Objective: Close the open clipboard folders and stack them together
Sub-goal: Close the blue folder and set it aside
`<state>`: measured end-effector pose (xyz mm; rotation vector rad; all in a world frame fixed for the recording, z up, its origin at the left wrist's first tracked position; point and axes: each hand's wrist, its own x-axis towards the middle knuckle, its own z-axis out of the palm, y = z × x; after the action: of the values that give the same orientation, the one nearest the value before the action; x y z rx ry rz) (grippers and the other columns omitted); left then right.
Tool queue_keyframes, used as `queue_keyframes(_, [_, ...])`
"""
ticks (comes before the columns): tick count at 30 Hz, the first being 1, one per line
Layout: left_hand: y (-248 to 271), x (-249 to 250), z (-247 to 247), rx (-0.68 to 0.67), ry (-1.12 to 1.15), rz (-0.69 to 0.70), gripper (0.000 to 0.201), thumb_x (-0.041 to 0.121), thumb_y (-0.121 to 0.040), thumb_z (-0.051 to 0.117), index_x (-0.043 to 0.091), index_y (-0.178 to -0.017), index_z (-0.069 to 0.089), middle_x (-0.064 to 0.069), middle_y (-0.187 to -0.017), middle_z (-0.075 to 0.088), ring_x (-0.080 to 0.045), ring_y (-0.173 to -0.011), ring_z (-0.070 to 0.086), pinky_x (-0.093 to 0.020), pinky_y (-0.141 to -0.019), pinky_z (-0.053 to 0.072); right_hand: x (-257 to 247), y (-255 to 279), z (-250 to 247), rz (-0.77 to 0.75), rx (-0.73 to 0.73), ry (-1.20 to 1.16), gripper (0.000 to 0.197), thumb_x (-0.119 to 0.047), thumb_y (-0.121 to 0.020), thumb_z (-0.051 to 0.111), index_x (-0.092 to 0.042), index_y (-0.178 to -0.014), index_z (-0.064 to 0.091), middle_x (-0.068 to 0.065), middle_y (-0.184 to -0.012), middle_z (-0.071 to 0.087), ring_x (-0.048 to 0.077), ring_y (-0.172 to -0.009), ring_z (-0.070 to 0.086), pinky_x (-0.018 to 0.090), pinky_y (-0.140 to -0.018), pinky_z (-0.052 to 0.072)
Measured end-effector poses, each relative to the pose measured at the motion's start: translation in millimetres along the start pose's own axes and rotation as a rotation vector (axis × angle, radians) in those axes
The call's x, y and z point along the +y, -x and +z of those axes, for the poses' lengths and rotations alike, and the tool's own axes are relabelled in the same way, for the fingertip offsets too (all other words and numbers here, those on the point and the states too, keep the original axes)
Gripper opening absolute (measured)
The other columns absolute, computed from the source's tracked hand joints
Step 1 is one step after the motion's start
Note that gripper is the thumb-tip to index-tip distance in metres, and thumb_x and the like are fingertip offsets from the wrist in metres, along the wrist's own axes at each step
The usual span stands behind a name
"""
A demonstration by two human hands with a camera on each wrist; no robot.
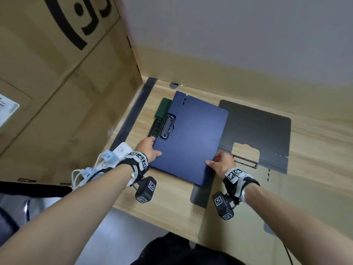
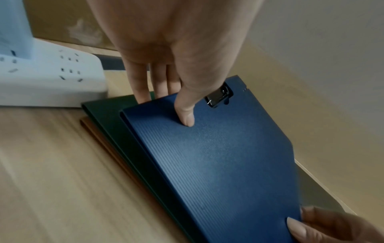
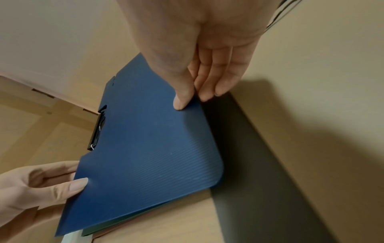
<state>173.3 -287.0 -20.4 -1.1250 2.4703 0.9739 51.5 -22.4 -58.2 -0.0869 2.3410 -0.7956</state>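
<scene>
1. A large brown cardboard box (image 1: 57,77) with black printed markings stands at the left of a light wooden table (image 1: 168,194) and fills the left side of the head view.
2. A pale wall (image 1: 229,35) rises behind the table.
3. A dark grey clipboard folder (image 1: 256,129) lies open and flat on the table at the right, its metal clip (image 1: 245,161) showing through a cut-out near its front edge.
4. A closed dark blue ribbed plastic clipboard folder (image 1: 193,138) sits at the middle of the table, its right part overlapping the grey folder's left flap.
5. Beneath the blue folder lies a closed dark green clipboard folder (image 2: 116,131), shifted to the left so its edge and black clip stick out.
6. The left wrist view shows a brown folder edge (image 2: 97,136) under the green one, resting on the table.
7. A white power strip (image 2: 51,78) with plugged-in white cables lies on the table just left of the stack.
8. The left hand (image 1: 148,149) grips the blue folder's near left corner, thumb on top and fingers under its edge.
9. The right hand (image 1: 221,163) pinches the blue folder's near right edge, thumb on top and fingers beneath.
10. A black clip (image 1: 167,127) sits at the blue folder's left edge.
</scene>
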Motion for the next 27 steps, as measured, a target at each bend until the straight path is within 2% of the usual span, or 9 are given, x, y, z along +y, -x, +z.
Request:
queue_keyframes(3, [-6,-14,-9,0.03,0.023,-0.035,0.043,0.016,-0.076,0.078,0.014,-0.116,0.064,-0.006,-0.114,0.07,-0.028,-0.103,0.066,-0.036,-0.09,0.053,-17,-2,16,-0.004,-0.02,0.002,0.029,-0.03,-0.074,0.082,-0.023,-0.077,0.054,0.003,-0.086,0.069,0.026,-0.086,0.067,0.038,-0.085,0.054])
queue_keyframes(6, [-9,-24,-8,0.056,0.016,-0.057,0.041,0.014,-0.077,0.075,0.013,-0.115,0.063,-0.007,-0.113,0.07,-0.03,-0.101,0.066,-0.037,-0.087,0.054,-24,-8,26,-0.005,-0.034,0.025,0.027,-0.03,-0.073,0.082,-0.023,-0.076,0.056,0.003,-0.084,0.071,0.028,-0.087,0.069,0.041,-0.085,0.055])
queue_keyframes(10, [-13,-30,-4,0.098,0.025,-0.066,0.053,0.014,-0.077,0.074,0.011,-0.128,0.057,-0.009,-0.125,0.065,-0.03,-0.114,0.062,-0.041,-0.092,0.053,-36,-10,28,0.009,-0.031,0.086,0.026,-0.031,-0.077,0.08,-0.021,-0.074,0.056,0.002,-0.082,0.069,0.027,-0.084,0.067,0.033,-0.08,0.054])
queue_keyframes(17, [-20,-34,-5,0.137,0.031,-0.093,0.053,0.011,-0.083,0.071,0.01,-0.132,0.054,-0.011,-0.134,0.057,-0.029,-0.125,0.054,-0.042,-0.101,0.047,-43,-13,35,0.026,-0.039,0.073,0.029,-0.033,-0.08,0.076,-0.021,-0.099,0.058,0.005,-0.101,0.07,0.027,-0.097,0.065,0.036,-0.089,0.053])
queue_keyframes(21, [-17,-31,-3,0.154,-0.046,-0.088,0.049,0.005,-0.083,0.066,0.011,-0.13,0.054,-0.013,-0.131,0.052,-0.032,-0.123,0.05,-0.042,-0.099,0.046,-43,-11,33,0.019,-0.04,0.087,0.029,-0.033,-0.081,0.074,-0.019,-0.101,0.058,0.004,-0.101,0.069,0.027,-0.097,0.065,0.039,-0.091,0.053])
queue_keyframes(23, [-12,-26,-5,0.165,-0.122,-0.055,0.049,-0.002,-0.082,0.059,0.011,-0.129,0.054,-0.013,-0.131,0.047,-0.032,-0.124,0.045,-0.041,-0.097,0.046,-42,-7,30,0.007,-0.03,0.083,0.033,-0.031,-0.082,0.073,-0.018,-0.109,0.059,0.002,-0.102,0.069,0.025,-0.098,0.064,0.036,-0.092,0.051])
queue_keyframes(25, [-7,-16,-6,0.167,-0.191,0.006,0.057,-0.005,-0.081,0.057,0.012,-0.135,0.049,-0.011,-0.135,0.043,-0.03,-0.13,0.039,-0.038,-0.097,0.042,-38,-2,24,-0.011,-0.002,0.048,0.035,-0.027,-0.083,0.07,-0.018,-0.115,0.058,0.001,-0.103,0.069,0.023,-0.099,0.064,0.035,-0.093,0.051])
queue_keyframes(27, [-3,0,-5,0.165,-0.22,0.054,0.061,-0.002,-0.081,0.058,0.015,-0.138,0.045,-0.009,-0.139,0.04,-0.028,-0.131,0.036,-0.035,-0.095,0.041,-30,5,15,-0.021,0.013,-0.037,0.027,-0.021,-0.084,0.067,-0.02,-0.11,0.057,0.001,-0.1,0.069,0.024,-0.097,0.067,0.041,-0.092,0.054])
